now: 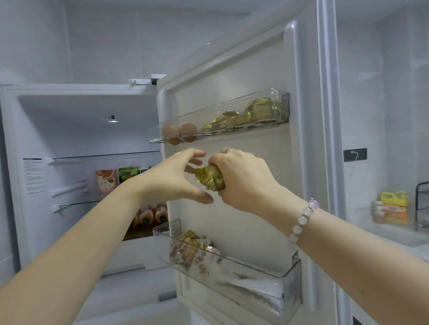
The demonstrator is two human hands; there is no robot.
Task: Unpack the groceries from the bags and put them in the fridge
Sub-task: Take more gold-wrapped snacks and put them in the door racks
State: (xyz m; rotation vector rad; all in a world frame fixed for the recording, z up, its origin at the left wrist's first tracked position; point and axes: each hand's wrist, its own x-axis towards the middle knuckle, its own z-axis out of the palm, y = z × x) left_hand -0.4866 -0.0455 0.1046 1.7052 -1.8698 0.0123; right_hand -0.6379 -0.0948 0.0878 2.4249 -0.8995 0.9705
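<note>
- Between the 2 door shelves, the fingers of the right hand (242, 175) are curled round a crumpled gold foil packet (209, 179). It is held in the air in front of the fridge door (252, 67) and touches no shelf.
- Just beside it, the left hand (169, 180) has its fingers and thumb spread and grips nothing. Its fingertips are close to the packet, and I cannot tell whether they touch it.
- Above the hands, the upper door shelf (278, 93) holds 2 brown eggs (188, 131) at its left end, with more gold foil packets (243, 115) of the same look to their right.
- Below, the lower door bin (286, 291) holds printed snack bags (191, 249) at its left end.
- Further out, inside the fridge, a red pouch (105, 180) and a green pouch (128, 174) stand on a shelf, with round brown items (151, 214) on the shelf beneath.
- By my judgement the unpacking is well along. Several groceries are stowed, and this packet, not yet placed, probably belongs with its like on the upper shelf. No grocery bags are in view, so I cannot tell how much is left.
</note>
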